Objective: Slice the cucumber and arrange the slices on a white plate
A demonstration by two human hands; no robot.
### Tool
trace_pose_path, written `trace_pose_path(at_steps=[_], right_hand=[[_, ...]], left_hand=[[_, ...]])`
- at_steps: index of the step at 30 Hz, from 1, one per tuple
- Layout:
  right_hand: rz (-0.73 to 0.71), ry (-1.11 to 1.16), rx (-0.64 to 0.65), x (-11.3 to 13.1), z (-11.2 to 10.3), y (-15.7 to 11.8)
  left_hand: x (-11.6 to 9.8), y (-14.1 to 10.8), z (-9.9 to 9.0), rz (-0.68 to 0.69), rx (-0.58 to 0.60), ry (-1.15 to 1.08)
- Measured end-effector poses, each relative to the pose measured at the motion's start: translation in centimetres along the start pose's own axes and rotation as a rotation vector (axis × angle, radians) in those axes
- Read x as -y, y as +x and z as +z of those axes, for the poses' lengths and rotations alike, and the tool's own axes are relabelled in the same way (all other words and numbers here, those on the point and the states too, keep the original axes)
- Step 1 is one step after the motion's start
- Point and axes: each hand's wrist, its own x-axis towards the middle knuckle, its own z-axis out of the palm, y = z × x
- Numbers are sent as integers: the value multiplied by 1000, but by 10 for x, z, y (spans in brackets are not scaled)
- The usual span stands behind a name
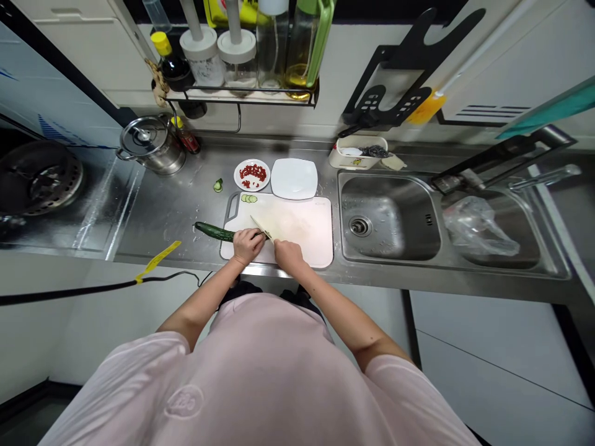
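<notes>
At the left, the cucumber [214,231] projects past the cutting board [309,226] onto the steel counter [160,214]; the exposed length appears whole, so most cutting is judged outstanding. Beyond it, on the counter, lies a small green offcut [218,185], apparently a trimmed end. A short row of cucumber slices [249,199] lies at the board's far left; on that evidence slicing is judged to be at an early stage. The left hand [248,246] has its fingers curled over the cucumber, near its right end, pressing it to the board. On the far side stands a small dish [266,180] of red pieces, already chopped. The knife [259,225] slants across the cucumber's right end; blade contact cannot be confirmed. Its handle is enclosed by the clenched right hand [288,256]. Farther off, a white plate [294,178] adjoins the board's far edge.
</notes>
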Motion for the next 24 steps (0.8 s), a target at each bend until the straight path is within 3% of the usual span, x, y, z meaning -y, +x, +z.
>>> trace_pose_path(at_steps=[9,17,24], right_hand=[[17,-18,54,-12,6,-19],[1,-9,5,-2,0,-5],[15,-31,43,-12,7,-18]], left_hand=[[2,-1,2,4,-17,-10],[1,-1,2,2,-14,-5],[2,-1,3,4,-12,-10]])
